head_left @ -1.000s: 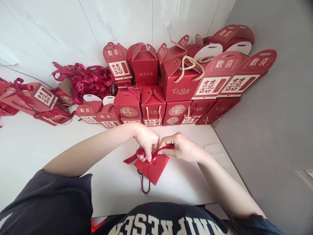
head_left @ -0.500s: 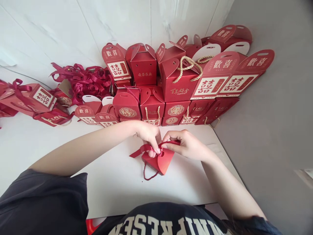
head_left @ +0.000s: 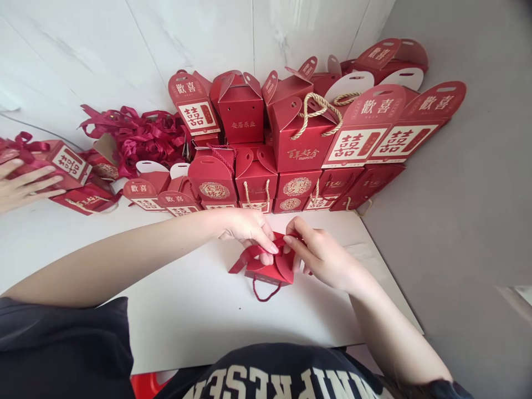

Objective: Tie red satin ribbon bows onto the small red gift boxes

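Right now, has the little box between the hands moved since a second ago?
Yes: the little box has shifted right, nearer the stacked boxes.

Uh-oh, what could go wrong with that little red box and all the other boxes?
The red ribbon might slip or twist, because the left hand and right hand are pinching it close together on the small red box.

The stacked boxes might tumble if bumped, since some sit on top of others.

Another person's hand is right by the ribboned box, so it could get nudged.
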The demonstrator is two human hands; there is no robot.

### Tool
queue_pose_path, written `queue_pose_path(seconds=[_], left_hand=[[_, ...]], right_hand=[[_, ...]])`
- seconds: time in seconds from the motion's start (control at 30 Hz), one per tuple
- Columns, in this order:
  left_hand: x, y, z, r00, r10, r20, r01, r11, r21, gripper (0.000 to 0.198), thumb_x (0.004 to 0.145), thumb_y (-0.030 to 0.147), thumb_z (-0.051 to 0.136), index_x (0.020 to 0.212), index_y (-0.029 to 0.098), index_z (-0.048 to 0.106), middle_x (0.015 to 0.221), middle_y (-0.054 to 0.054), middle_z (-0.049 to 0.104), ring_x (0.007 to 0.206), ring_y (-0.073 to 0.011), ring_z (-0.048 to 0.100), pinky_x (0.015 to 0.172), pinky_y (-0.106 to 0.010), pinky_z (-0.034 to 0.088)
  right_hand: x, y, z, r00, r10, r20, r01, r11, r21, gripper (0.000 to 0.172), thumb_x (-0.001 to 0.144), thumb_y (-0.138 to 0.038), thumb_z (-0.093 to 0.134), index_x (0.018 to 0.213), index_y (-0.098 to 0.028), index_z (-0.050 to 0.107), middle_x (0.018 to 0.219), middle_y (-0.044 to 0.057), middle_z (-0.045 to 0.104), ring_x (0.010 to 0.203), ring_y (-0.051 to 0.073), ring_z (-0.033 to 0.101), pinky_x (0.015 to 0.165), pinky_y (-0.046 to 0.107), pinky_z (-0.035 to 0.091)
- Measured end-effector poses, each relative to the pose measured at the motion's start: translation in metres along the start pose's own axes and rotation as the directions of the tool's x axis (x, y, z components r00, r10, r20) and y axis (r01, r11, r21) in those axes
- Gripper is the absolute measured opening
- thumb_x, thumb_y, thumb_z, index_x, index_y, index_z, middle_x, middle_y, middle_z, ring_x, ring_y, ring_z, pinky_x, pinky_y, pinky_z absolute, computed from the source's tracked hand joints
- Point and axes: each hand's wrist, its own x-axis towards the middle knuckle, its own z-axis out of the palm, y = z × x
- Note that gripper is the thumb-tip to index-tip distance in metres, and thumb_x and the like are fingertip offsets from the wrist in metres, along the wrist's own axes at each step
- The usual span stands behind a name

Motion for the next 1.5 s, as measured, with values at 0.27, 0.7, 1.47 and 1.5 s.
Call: queue_pose_path(seconds=[0.27, 0.7, 1.47, 1.5], left_hand=[[0.004, -0.016, 0.013, 0.994, 0.045, -0.097, -0.067, 0.968, -0.241, 0.023, 0.073, 0.034, 0.079, 0.087, 0.016, 0.077, 0.072, -0.004, 0.075, 0.063, -0.0112, 0.067, 0.068, -0.026, 0.053], [0.0, -0.043, 0.003, 0.998, -0.043, -0.043, 0.034, 0.982, -0.187, 0.028, 0.067, 0.033, 0.082, 0.086, 0.014, 0.076, 0.073, -0.007, 0.076, 0.066, -0.0152, 0.07, 0.064, -0.027, 0.053], [-0.006, -0.043, 0.018, 0.971, -0.011, -0.239, -0.026, 0.988, -0.153, 0.028, 0.064, 0.029, 0.081, 0.088, 0.016, 0.075, 0.06, 0.002, 0.064, 0.047, -0.0064, 0.05, 0.043, -0.018, 0.035], [-0.005, -0.045, 0.02, 0.963, 0.005, -0.269, -0.043, 0.99, -0.134, 0.029, 0.063, 0.027, 0.082, 0.089, 0.016, 0.075, 0.067, 0.0, 0.069, 0.056, -0.0092, 0.058, 0.05, -0.019, 0.043]], right_hand=[[-0.013, -0.007, 0.031, 0.922, -0.08, -0.379, -0.165, 0.805, -0.57, 0.011, 0.097, -0.025, 0.037, 0.087, -0.022, 0.041, 0.063, 0.005, 0.063, 0.046, 0.02, 0.056, 0.042, 0.026, 0.021], [-0.002, 0.016, 0.038, 0.942, -0.258, -0.215, 0.092, 0.814, -0.573, 0.015, 0.098, -0.025, 0.042, 0.092, -0.02, 0.055, 0.063, 0.001, 0.063, 0.048, 0.015, 0.054, 0.046, 0.024, 0.031], [-0.012, 0.042, 0.038, 0.619, -0.772, 0.145, 0.63, 0.378, -0.679, 0.02, 0.096, -0.008, 0.049, 0.103, -0.01, 0.067, 0.118, 0.012, 0.072, 0.11, 0.024, 0.066, 0.092, 0.036, 0.058], [-0.012, 0.042, 0.038, 0.62, -0.772, 0.143, 0.629, 0.38, -0.678, 0.02, 0.096, -0.008, 0.049, 0.103, -0.01, 0.067, 0.117, 0.011, 0.072, 0.11, 0.024, 0.067, 0.092, 0.036, 0.058]])
